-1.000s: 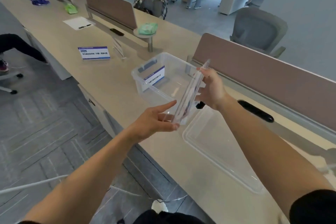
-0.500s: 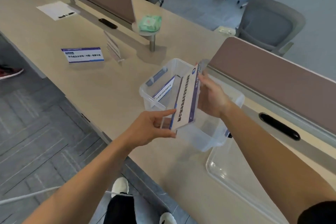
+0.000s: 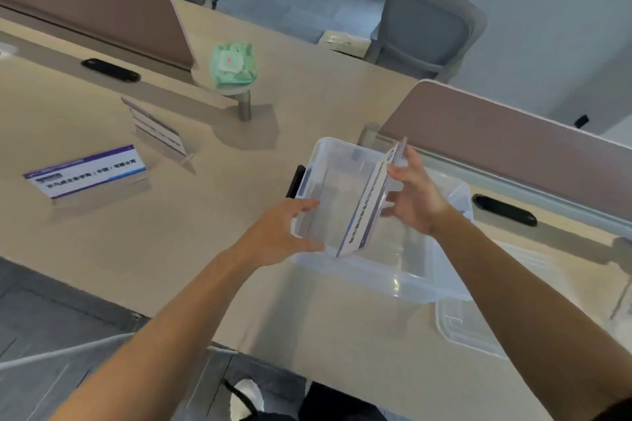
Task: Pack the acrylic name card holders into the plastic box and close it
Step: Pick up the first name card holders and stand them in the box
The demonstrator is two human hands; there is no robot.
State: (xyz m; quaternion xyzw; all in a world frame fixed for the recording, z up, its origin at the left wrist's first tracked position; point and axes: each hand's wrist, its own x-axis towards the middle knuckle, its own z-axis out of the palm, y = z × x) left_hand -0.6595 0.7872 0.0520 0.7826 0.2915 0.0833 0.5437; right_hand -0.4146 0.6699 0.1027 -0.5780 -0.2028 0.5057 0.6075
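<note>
Since a moment ago we have lowered the clear acrylic name card holder [image 3: 371,202] into the transparent plastic box [image 3: 383,270] on the beige worktop [image 3: 191,249]; our right hand [image 3: 415,198] grips it, apparently alone, while our open left hand [image 3: 277,237] touches the box wall.
</note>
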